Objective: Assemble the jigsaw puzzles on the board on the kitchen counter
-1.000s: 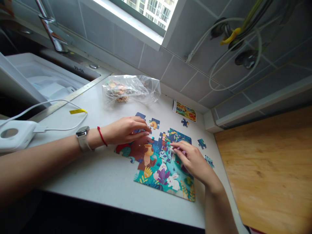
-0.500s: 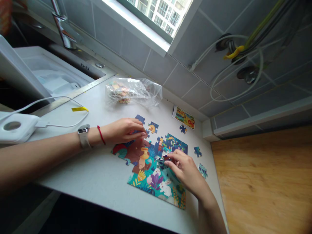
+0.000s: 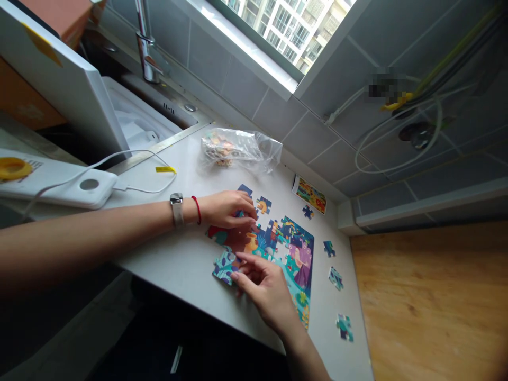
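Observation:
A partly joined jigsaw puzzle (image 3: 300, 259) with animals and plants lies on the white counter. My left hand (image 3: 232, 209) rests on its upper left part, fingers curled together; what is beneath the fingertips is hidden. Between the thumb and fingers of my right hand (image 3: 264, 288) is a teal puzzle piece (image 3: 224, 266) with dark blue leaves, over the puzzle's near left side. A gap showing the counter is visible in the puzzle's middle. Beside my left hand lies a piece with an orange animal (image 3: 263, 206).
Loose pieces lie at the right: a dark blue piece (image 3: 307, 212), a blue-green piece (image 3: 329, 248), a pale piece (image 3: 335, 278) and a teal piece (image 3: 344, 327). Behind are a clear plastic bag (image 3: 242, 151) and a picture card (image 3: 310, 193). A power strip (image 3: 71, 182) and cable stand left, near the sink.
My right hand has moved left and nearer me, now with the leafy teal piece, uncovering the puzzle's right side. My left hand stays on the puzzle. The view has shifted left.

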Demonstrator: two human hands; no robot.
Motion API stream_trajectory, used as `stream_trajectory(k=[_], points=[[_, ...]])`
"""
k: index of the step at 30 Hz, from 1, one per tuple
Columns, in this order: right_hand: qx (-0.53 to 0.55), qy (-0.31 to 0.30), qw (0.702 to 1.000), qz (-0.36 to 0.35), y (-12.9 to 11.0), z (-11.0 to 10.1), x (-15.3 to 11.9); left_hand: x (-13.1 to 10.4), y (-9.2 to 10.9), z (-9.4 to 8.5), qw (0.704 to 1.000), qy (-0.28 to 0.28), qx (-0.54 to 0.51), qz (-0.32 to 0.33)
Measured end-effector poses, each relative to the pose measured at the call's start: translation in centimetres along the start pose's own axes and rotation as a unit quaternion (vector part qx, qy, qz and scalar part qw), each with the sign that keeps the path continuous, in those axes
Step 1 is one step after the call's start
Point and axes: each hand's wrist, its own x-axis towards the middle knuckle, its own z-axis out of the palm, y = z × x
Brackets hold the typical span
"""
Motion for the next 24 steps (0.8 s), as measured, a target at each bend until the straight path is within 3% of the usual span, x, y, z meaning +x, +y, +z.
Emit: stream_trajectory(k=[2, 5, 10, 15, 18, 24], points=[[-0.083, 0.044, 0.994, -0.053, 0.0, 0.9, 0.0, 0.0, 0.1, -0.1, 1.000, -0.007, 0.005, 0.011], [-0.206, 0.116, 0.962, -0.133, 0.2, 1.3, -0.4, 0.1, 0.3, -0.4, 0.999, -0.017, 0.025, 0.018], [-0.254, 0.195, 0.922, -0.216, 2.2, 1.6, -2.3, 0.1, 0.4, -0.7, 0.997, -0.057, 0.046, 0.023], [-0.334, 0.277, 0.845, -0.312, 4.0, 2.2, -4.1, -0.5, 0.3, 0.0, 0.992, -0.107, 0.062, -0.004], [-0.367, 0.262, 0.835, -0.315, 3.8, 2.4, -4.0, -0.6, 0.2, 0.4, 0.989, -0.130, 0.060, -0.025], [-0.403, 0.193, 0.848, -0.284, 3.4, 2.5, -3.5, -0.8, 0.0, 0.9, 0.984, -0.164, 0.047, -0.050]])
